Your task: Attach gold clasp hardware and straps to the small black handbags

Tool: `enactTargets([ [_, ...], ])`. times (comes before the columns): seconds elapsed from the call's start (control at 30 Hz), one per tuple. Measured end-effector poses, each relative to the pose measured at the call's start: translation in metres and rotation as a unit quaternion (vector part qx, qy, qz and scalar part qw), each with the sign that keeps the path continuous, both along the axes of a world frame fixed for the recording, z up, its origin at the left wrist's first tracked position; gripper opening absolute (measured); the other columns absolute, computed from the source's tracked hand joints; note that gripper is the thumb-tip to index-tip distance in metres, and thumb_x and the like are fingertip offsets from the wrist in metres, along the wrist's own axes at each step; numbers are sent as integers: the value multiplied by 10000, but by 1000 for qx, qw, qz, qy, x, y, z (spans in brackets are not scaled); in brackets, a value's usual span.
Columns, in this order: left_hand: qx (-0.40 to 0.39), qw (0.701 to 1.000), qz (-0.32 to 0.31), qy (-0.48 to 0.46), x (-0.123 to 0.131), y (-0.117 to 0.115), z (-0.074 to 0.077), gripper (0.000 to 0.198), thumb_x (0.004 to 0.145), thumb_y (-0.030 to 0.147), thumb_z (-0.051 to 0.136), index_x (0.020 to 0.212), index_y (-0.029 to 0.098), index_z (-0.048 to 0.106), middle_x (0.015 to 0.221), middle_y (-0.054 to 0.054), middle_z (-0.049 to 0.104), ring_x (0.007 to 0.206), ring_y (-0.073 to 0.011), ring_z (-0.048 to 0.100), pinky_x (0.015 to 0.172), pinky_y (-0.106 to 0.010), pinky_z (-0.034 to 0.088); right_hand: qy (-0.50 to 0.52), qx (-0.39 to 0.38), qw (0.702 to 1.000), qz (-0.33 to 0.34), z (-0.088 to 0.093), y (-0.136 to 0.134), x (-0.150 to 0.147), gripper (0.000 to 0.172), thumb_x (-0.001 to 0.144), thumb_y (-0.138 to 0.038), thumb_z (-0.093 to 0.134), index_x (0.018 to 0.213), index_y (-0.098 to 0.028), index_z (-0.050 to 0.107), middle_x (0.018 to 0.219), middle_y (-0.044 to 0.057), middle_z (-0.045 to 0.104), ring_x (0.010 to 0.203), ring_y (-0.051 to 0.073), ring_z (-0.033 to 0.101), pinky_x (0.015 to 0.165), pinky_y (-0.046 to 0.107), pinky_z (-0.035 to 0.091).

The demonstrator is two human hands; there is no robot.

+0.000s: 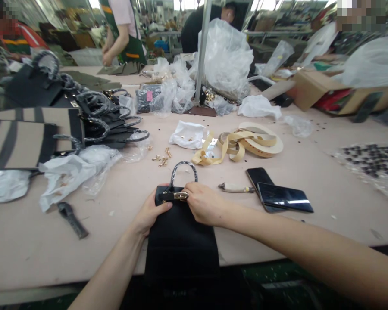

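A black handbag panel (pixel 183 241) lies at the table's front edge, its lower part hanging toward me. A wrapped handle (pixel 184 165) arches up from its top, and a short strap with a gold clasp (pixel 180 196) crosses just below. My left hand (pixel 151 213) grips the panel's upper left edge, thumb on the front. My right hand (pixel 202 202) is closed at the clasp's right end, fingers bent around it; the fingertips are partly hidden. Beyond the handle lie several small gold fittings (pixel 163 160).
Stacked bag pieces (pixel 22 137) with wrapped handles fill the left. A dark tool handle (pixel 73 219) lies nearer. To the right are two phones (pixel 284 197), a wrapped tool (pixel 236 188) and a tape roll (pixel 274 144). Plastic bags (pixel 226 60) and a metal post (pixel 203 51) stand behind; co-workers are beyond.
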State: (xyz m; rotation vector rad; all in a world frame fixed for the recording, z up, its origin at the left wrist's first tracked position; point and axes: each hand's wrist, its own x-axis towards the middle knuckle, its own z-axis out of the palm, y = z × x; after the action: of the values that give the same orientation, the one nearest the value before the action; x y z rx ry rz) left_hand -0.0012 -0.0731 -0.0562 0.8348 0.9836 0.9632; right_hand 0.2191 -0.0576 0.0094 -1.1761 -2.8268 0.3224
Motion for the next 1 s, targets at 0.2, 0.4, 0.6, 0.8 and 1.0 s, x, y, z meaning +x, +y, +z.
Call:
enactTargets([
  [0.2,-15,1000,0,-17,-1,1,0,760,647,279,960,1316,189,611,1138,-62,752,1005,-229,705,931,-321,517,17,1,998,65,0,8,7,191,920,-75,563,1087,-82,657,1111,186,664,1035,274,615,955,397,538],
  [0.4,-3,999,11,48,1,2,3,801,639,323,950,1359,185,627,1224,-88,754,1102,-282,709,978,-340,521,15,32,996,82,13,4,12,157,928,-81,591,1045,-95,695,1067,166,694,984,272,647,874,395,570],
  [0.6,75,985,14,156,0,4,6,1027,748,364,863,1639,396,353,1555,-45,578,1381,-320,586,1153,-413,448,234,129,934,-237,22,-14,87,257,1003,-165,547,1228,-179,670,1215,125,723,1179,262,661,1075,433,516],
  [0.8,144,948,29,282,6,6,-10,473,805,480,793,1186,212,712,1195,-89,754,1159,-317,690,1079,-461,504,79,15,942,-325,-28,-26,144,377,884,-120,641,1260,-123,680,1186,171,690,1181,316,632,1092,466,500],
  [1.0,328,844,79,416,13,2,-3,279,960,371,605,1146,183,692,1398,-159,634,1350,-327,584,1163,-517,454,292,-8,859,-420,-10,-73,111,275,1019,-329,514,1242,-175,557,1136,140,677,1041,276,664,936,425,537],
])
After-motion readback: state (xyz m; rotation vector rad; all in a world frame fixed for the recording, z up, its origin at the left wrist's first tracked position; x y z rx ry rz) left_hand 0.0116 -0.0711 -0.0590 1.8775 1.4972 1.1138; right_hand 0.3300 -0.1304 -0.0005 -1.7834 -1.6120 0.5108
